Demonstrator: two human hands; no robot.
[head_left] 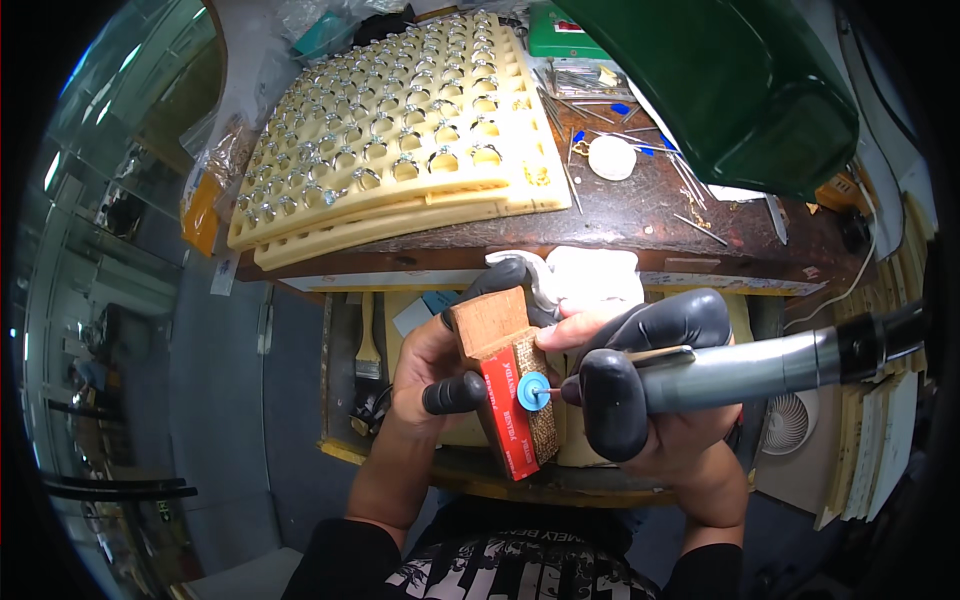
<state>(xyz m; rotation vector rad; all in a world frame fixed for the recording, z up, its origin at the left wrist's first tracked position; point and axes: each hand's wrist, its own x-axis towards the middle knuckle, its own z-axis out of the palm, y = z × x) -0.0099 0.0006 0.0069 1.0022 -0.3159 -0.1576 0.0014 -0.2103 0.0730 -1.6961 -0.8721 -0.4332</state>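
My left hand [412,372], with black finger cots on its thumb and a fingertip, grips a brown block [492,322]. A red printed label runs along one side of the block, and a rough golden-brown textured face lies beside it. My right hand [668,425] is wrapped round a silver rotary handpiece [745,374], black cots on some of its fingers. A small blue disc [533,391] sits on the handpiece's thin shank and appears to touch the block where the label meets the rough face. One bare right fingertip rests against the block's upper end.
Beyond my hands, a cream tray [465,207] full of rings stands on the dark wooden bench [640,215]. Thin metal tools, a round white piece [611,158] and a green lamp shade [735,90] are at the right. A white cloth [598,278] hangs at the bench edge; a brush [368,345] lies in the drawer.
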